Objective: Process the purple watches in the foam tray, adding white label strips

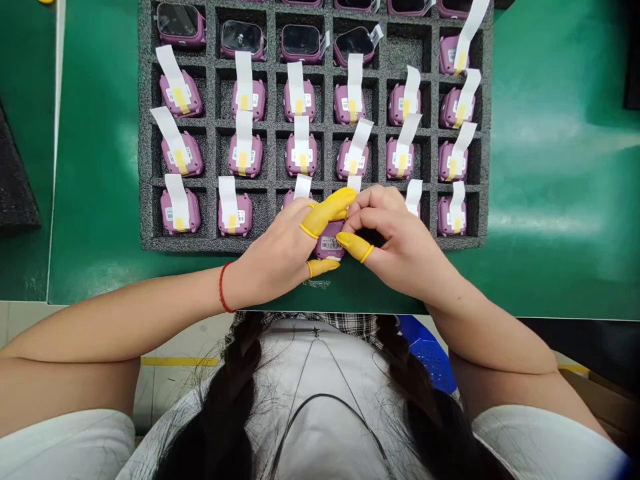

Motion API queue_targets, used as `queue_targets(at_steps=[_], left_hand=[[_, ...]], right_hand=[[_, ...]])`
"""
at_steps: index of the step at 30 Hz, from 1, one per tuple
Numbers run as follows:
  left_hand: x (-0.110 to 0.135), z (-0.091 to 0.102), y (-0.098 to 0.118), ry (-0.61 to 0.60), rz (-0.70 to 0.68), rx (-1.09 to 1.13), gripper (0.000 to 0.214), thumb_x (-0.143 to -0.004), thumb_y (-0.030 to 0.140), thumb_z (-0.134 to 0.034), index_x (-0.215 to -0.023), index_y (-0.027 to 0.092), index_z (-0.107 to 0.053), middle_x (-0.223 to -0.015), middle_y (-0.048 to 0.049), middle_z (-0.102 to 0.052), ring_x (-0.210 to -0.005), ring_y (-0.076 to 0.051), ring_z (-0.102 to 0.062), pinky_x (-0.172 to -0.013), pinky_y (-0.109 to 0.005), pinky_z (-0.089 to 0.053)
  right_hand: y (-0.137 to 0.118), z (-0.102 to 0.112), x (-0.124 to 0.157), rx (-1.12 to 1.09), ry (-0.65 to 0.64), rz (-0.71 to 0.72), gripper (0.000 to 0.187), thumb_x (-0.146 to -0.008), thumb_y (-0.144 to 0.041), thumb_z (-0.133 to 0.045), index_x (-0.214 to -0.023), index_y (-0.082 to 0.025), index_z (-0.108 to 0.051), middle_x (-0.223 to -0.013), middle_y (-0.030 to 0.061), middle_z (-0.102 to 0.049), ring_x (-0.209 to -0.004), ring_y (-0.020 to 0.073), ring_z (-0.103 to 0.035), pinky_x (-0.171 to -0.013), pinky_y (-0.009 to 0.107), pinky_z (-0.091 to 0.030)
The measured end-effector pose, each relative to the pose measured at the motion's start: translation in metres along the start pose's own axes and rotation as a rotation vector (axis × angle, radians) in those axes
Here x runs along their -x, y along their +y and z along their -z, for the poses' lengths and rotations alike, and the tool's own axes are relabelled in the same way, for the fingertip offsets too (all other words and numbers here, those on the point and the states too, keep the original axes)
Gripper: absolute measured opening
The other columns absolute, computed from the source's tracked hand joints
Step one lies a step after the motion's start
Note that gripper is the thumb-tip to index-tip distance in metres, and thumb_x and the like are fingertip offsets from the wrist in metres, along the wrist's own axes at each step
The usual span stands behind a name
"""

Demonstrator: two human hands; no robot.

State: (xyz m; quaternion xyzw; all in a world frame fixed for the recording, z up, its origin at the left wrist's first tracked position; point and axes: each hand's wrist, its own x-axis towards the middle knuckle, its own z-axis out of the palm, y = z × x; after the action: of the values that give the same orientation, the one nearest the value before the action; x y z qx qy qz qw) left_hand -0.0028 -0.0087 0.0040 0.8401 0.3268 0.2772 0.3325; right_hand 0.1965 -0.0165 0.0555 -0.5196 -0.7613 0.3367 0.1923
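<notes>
My left hand (273,247) and my right hand (400,240) meet over the front of a dark grey foam tray (190,244), and their fingertips pinch a pink smartwatch body (330,243) with a barcode label. Yellow rubber finger cots cover several fingers, and a red string bracelet (223,287) circles my left wrist. Many more pink watch bodies (180,93) sit in the foam compartments, most with white paper tabs and yellow tape. Along the back row, several lie with dark screens (300,40) facing up. My hands hide the tray's front middle compartments.
The tray rests on a glossy green work mat (550,200). A piece of dark foam (15,180) lies at the far left. Below the mat's front edge, a blue plastic crate (430,353) shows beside my braided hair and white top.
</notes>
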Motion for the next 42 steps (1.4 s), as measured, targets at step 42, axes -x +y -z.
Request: queue_targets(at_steps=[42], left_hand=[[-0.265, 0.025, -0.049, -0.051, 0.324, -0.407, 0.02, -0.094, 0.029, -0.059, -0.105, 0.012, -0.064, -0.109, -0.008, -0.067, -0.102, -0.02, -0.064, -0.096, -0.042, -0.05]], right_hand=[[0.021, 0.02, -0.011, -0.349, 0.716, 0.007, 0.021, -0.088, -0.032, -0.056, -0.071, -0.022, -0.063, -0.092, 0.0054, -0.061, -0.092, 0.0202, -0.058, -0.087, 0.041, -0.047]])
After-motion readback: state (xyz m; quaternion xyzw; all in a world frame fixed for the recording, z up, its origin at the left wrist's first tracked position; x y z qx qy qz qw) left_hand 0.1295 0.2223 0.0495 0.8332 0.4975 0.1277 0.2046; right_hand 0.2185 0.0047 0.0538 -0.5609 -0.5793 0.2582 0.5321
